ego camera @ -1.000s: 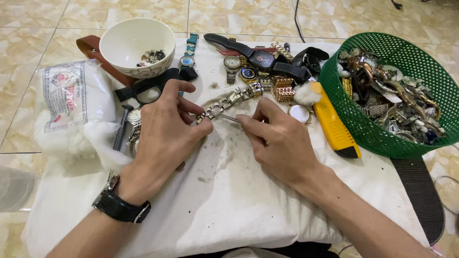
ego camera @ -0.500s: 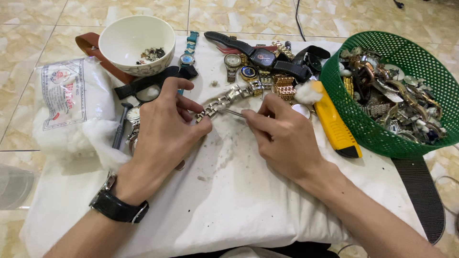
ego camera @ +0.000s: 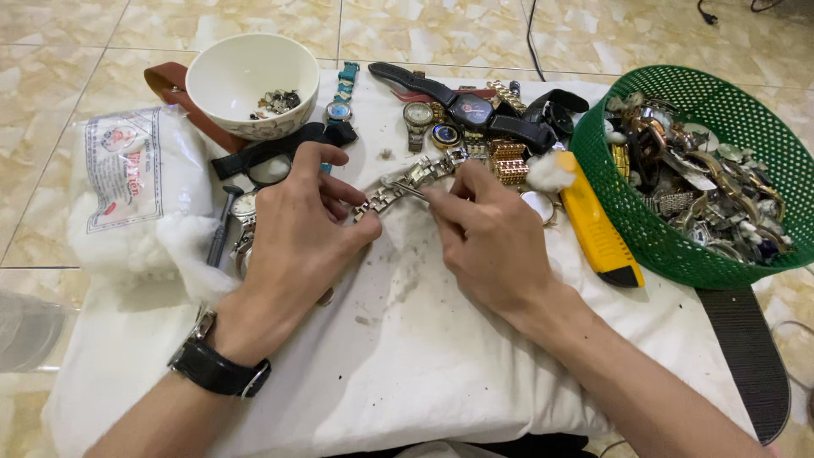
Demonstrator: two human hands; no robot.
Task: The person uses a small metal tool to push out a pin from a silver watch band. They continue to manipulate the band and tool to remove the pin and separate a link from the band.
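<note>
- Head view: the left hand [ego camera: 297,233] pinches one end of a silver metal watch band [ego camera: 413,180] over the white cloth [ego camera: 407,356]; since a second ago both hands have shifted slightly toward the watch pile, the grip unchanged.
- The right hand [ego camera: 492,233] has its fingers closed on a thin tool, touching the band.
- White bowl [ego camera: 246,72]: a few small metal bits.
- Green basket [ego camera: 763,144]: heaped watches and parts.

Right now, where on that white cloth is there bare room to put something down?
The near part of the white cloth is bare, between the two forearms. The far edge is crowded with watches, a white bowl and a green basket.
</note>
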